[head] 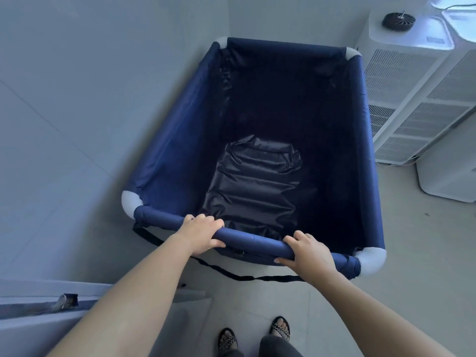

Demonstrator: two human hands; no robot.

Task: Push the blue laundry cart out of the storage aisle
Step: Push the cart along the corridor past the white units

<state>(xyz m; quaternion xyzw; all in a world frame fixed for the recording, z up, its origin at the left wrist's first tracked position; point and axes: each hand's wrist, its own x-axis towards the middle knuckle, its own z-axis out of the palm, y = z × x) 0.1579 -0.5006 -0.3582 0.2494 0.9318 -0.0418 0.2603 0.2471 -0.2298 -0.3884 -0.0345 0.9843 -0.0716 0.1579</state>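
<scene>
The blue laundry cart (170, 155) fills the middle of the head view, a deep fabric bin on a tube frame with white corner joints. Its inside is dark, with only a wrinkled liner at the bottom. My left hand (202, 234) grips the near top rail left of centre, fingers curled over it. My right hand (310, 253) grips the same rail further right. The cart's far end sits in a corner between two walls.
A pale wall (77, 99) runs close along the cart's left side. White vented units (412, 99) stand against its right side, with a smaller white box (448, 181) nearer. A black strap (231, 273) hangs below the near rail. My sandalled feet (253, 336) stand on tiled floor behind the cart.
</scene>
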